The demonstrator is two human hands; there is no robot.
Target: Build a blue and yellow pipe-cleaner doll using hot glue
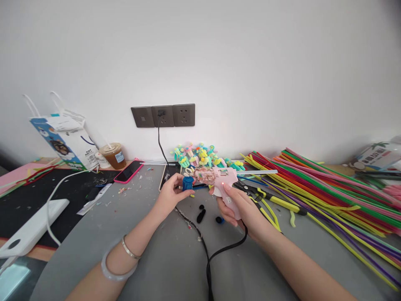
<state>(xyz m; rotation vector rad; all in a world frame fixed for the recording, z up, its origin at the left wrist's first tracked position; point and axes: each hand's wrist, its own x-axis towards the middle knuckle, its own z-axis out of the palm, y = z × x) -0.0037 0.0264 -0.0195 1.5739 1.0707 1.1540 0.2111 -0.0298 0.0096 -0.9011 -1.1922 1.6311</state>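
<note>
A small blue coiled pipe-cleaner piece (188,183) is pinched between the thumb and fingers of my left hand (173,190). My right hand (233,205) is wrapped round the handle of a pink glue gun (227,177), its orange light lit. The gun's nozzle points left, close to the top of the blue piece; I cannot tell if they touch. From the gun's back a pale glue stick (261,172) sticks out to the right. Below the hands lie small black fuzzy pieces (201,215) and a black-and-blue one (219,220).
Bundles of coloured pipe cleaners (326,188) and yellow-handled pliers (278,201) lie on the right. Behind the hands sits a pile of pastel pipe-cleaner figures (200,154). A drink cup (114,156) and phone (128,171) stand left. The gun's black cable (206,259) runs towards me.
</note>
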